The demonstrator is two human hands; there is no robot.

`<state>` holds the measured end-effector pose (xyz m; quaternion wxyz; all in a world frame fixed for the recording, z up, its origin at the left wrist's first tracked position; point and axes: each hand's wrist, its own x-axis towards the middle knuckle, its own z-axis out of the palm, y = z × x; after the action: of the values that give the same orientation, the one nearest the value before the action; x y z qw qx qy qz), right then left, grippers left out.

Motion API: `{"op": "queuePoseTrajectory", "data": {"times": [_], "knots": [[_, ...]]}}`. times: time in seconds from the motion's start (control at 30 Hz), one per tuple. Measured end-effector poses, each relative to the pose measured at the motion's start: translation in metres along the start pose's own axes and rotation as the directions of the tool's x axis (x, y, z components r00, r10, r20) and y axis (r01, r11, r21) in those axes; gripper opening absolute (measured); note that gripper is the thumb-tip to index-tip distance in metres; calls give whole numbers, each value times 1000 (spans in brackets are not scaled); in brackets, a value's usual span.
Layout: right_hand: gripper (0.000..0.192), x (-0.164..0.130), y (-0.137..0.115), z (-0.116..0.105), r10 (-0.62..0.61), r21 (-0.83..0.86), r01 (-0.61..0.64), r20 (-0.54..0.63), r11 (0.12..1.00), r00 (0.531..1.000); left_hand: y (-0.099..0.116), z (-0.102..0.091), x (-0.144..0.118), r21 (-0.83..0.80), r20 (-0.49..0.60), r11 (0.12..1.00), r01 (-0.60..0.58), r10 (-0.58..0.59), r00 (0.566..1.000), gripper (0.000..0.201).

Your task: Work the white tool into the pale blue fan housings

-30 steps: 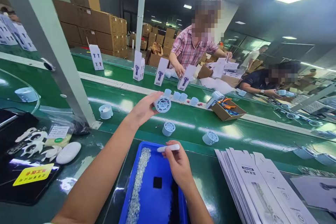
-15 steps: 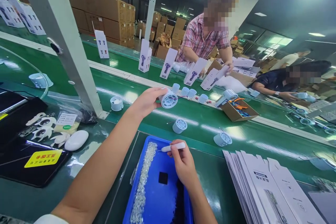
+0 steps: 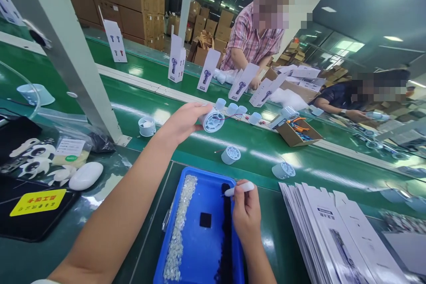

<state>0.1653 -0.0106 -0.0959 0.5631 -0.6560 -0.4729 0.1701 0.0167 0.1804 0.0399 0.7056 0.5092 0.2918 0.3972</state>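
Note:
My left hand (image 3: 181,122) is closed around a light-blue round fan housing (image 3: 213,121), held above the green belt with its spoked face towards me. A thin red wire shows at its edge. In my right hand (image 3: 246,208) is a white pen-like tool (image 3: 240,188), its thin tip pointing left over the small black pieces (image 3: 225,230). These lie along the right side of a blue tray (image 3: 203,171). Along the tray's left side runs a strip of small clear pieces (image 3: 179,230). A black square (image 3: 205,220) lies on the tray floor between them.
More housings (image 3: 230,155) stand on the green belt (image 3: 186,151). Flat white cartons (image 3: 326,230) are stacked right of the tray. A metal post (image 3: 76,53) rises at left, near a white mouse (image 3: 86,176). Across the belt, a person (image 3: 254,37) handles packaging near a tool box (image 3: 299,133).
My right hand has moved right with the pen-like tool, from near the clear pieces to the black ones. My left hand still holds the housing. The whole view has shifted slightly.

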Motion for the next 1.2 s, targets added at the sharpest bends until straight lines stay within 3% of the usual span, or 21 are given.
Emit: {"op": "queuePoseTrajectory", "data": {"times": [0.23, 0.5, 0.73, 0.87, 1.03, 1.1, 1.17, 1.2], "knots": [[25, 2, -7, 0, -28, -81, 31, 34, 996, 999, 3, 5, -4, 9, 6, 1000, 19, -20, 1000, 13], [21, 0, -3, -1, -20, -60, 24, 54, 998, 998, -3, 5, -1, 17, 19, 999, 51, -51, 998, 15], [11, 2, -9, -1, -175, -114, 201, 204, 973, 963, -10, 11, 4, 50, -19, 990, 129, -128, 992, 16], [10, -5, -19, -4, -227, -27, 235, 175, 972, 958, -15, 17, 4, 74, -13, 985, 154, -154, 988, 15], [6, -17, -26, 0, -194, 94, 170, 447, 981, 873, -24, 24, 6, 94, -22, 977, 191, -189, 982, 15], [8, -16, -25, 2, -171, 163, 119, 357, 979, 918, -29, 26, 7, 112, -31, 973, 200, -198, 980, 15], [9, -12, -23, 2, -137, 281, 100, 114, 954, 984, -35, 29, 8, 133, -34, 969, 208, -205, 978, 18], [10, -10, -22, 0, -104, 331, 98, 0, 938, 995, -38, 31, 8, 147, -30, 966, 212, -210, 977, 20]]}}
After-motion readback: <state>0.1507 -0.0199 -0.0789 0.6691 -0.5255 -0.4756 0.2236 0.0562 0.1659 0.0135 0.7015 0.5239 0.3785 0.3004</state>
